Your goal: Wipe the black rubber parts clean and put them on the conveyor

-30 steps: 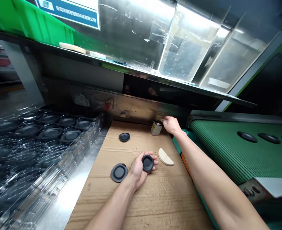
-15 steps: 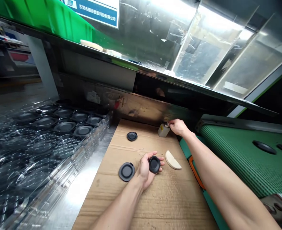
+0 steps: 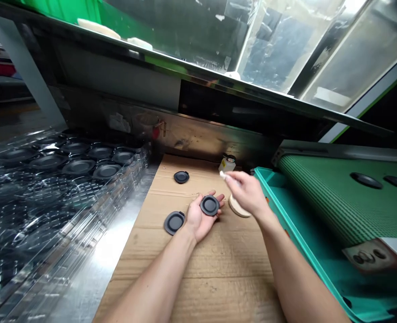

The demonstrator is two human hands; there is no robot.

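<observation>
My left hand (image 3: pixel 198 215) is palm up over the cardboard. A round black plastic lid (image 3: pixel 209 205) rests on its palm and fingers, with a sunken ring facing up. To its right, my right hand (image 3: pixel 247 190) pinches a small white wad (image 3: pixel 222 175) between thumb and fingertips; its exact kind is unclear. Behind that hand stands a small pale bottle (image 3: pixel 227 165) with a dark top and a yellow label. A cream-coloured pad (image 3: pixel 238 207) lies partly hidden under my right hand. Two more black lids, a far one (image 3: pixel 181 176) and a near one (image 3: pixel 173 223), lie left of my left hand.
Clear plastic trays (image 3: pixel 124 197) of black lids stand left on the metal table. At right, a teal crate (image 3: pixel 306 264) sits beside a green conveyor belt (image 3: pixel 329 202) carrying black parts. A metal shelf (image 3: pixel 191 72) crosses above the cardboard sheet (image 3: pixel 218 278).
My right hand has come away from the bottle, back toward my left hand, with the white wad now showing in its fingers. The lid in my left hand now faces up more flatly.
</observation>
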